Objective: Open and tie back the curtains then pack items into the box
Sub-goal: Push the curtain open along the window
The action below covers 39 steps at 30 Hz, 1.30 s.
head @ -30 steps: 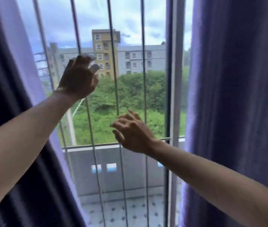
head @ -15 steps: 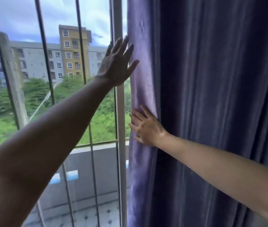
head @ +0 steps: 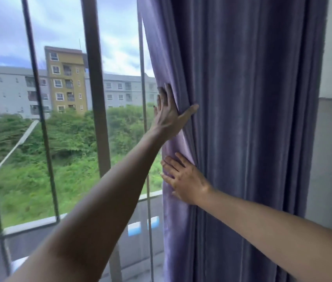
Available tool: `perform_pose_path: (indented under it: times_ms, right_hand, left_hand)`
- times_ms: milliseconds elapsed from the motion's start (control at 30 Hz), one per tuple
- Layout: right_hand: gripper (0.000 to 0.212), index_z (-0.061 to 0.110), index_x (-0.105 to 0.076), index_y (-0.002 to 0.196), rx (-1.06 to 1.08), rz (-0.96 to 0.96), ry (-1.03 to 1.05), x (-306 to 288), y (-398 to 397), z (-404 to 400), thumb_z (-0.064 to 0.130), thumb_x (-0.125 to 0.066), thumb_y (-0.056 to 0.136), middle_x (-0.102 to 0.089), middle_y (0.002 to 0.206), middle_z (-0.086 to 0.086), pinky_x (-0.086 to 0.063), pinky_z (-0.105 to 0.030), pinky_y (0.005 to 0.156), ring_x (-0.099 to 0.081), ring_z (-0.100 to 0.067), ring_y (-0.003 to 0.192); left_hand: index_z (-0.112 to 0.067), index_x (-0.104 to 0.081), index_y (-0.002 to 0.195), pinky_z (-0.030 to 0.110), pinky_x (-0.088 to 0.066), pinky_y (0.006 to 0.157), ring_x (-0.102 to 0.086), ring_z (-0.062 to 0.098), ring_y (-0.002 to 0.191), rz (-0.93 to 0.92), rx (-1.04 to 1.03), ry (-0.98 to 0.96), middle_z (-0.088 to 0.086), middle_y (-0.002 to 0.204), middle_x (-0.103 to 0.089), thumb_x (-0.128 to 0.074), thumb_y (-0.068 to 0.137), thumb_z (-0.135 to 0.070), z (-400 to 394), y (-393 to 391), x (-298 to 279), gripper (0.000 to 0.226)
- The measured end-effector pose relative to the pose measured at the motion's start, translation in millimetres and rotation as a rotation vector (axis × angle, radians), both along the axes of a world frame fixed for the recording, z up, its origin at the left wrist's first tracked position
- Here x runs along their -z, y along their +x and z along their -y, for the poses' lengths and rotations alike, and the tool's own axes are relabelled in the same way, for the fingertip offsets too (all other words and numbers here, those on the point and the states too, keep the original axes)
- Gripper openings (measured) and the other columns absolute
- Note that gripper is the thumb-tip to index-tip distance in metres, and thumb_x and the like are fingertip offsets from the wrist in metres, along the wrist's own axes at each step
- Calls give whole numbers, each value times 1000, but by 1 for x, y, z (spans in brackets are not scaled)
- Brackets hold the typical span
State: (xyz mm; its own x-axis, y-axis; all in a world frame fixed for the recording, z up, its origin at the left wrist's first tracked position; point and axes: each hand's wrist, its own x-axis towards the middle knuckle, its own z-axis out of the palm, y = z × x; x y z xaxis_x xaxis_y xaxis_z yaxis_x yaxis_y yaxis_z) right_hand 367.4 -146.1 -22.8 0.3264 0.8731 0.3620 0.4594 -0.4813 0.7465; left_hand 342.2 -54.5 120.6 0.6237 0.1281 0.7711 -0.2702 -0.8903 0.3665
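Purple curtain (head: 252,119) bunched at window's right; left hand (head: 169,117) and right hand (head: 185,182) press flat, fingers spread, gripping nothing, so the folds may slide back once released.

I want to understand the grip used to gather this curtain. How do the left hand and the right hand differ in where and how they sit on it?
The left hand sits higher on the purple curtain; the right hand sits lower. The left hand's thumb spreads across the front folds with its fingers pointing up along the edge, while the right hand lies flat, fingers pointing left across the edge. The left arm looks shadowed, the right brighter. Both press the curtain's window-side edge.
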Motion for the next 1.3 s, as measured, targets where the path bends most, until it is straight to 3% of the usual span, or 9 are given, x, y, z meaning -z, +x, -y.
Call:
perform_pose_path:
  times_ms: [100,167,267,367,500,700,933,1067,1300]
  right_hand:
    - [49,17,-36,146,-10,-2,1,-5,17,7,31,-38,99,-14,160,-11,0,-51,117,-5,-30,148]
    - [41,18,-51,136,-29,28,12,-5,35,13,26,-43,97,-31,154,-10,-12,-50,117,-21,-29,145]
    - [22,22,-73,97,-74,109,-10,-4,67,29,18,-54,86,-64,126,-6,-28,-49,112,-47,-26,132]
    - [28,16,-67,75,-131,179,-22,-11,99,56,2,-44,84,-72,94,-5,-33,-50,112,-51,-28,127]
    - [34,17,-65,84,-115,240,-12,-12,142,102,-1,-36,88,-71,95,2,-27,-48,115,-47,-26,132]
    - [32,18,-66,85,-53,278,108,-4,181,165,0,-39,89,-69,116,2,-37,-42,111,-50,-20,129]
    - [29,16,-64,88,73,224,244,14,220,221,0,-40,91,-65,124,-1,-40,-40,109,-48,-19,131]
    - [44,16,-65,90,120,208,308,18,244,248,-2,-25,94,-64,126,-1,-40,-39,108,-46,-20,132]
    - [32,17,-66,90,126,229,349,28,304,283,2,-38,92,-63,126,1,-38,-38,110,-46,-18,133]
  left_hand:
    - [-15,11,149,50,0,118,12,29,145,38,23,28,7,157,18,-32,100,-40,14,33,0,70]
    - [-16,10,150,48,4,118,16,28,144,82,1,93,4,157,19,-26,101,-36,21,56,-2,64]
    - [-13,9,150,43,9,117,19,26,144,180,-34,181,4,157,18,-24,100,-39,32,89,-7,65]
    - [-10,7,150,42,8,118,18,25,144,241,-15,226,5,159,12,-22,99,-42,51,122,-15,67]
    - [-5,5,150,39,8,118,13,25,145,291,24,245,9,159,8,-24,98,-45,87,160,-21,72]
    - [-4,6,149,37,11,118,13,22,145,380,85,227,8,159,10,-25,98,-47,133,202,-17,74]
    - [-5,9,149,37,12,117,12,22,145,396,151,226,7,159,10,-22,99,-45,197,259,-10,71]
    - [-8,20,143,38,13,117,12,24,146,410,172,217,9,158,11,-19,100,-45,231,292,-11,70]
    - [-10,24,139,38,13,116,14,24,145,423,191,199,9,158,12,-17,100,-46,272,352,-8,67]
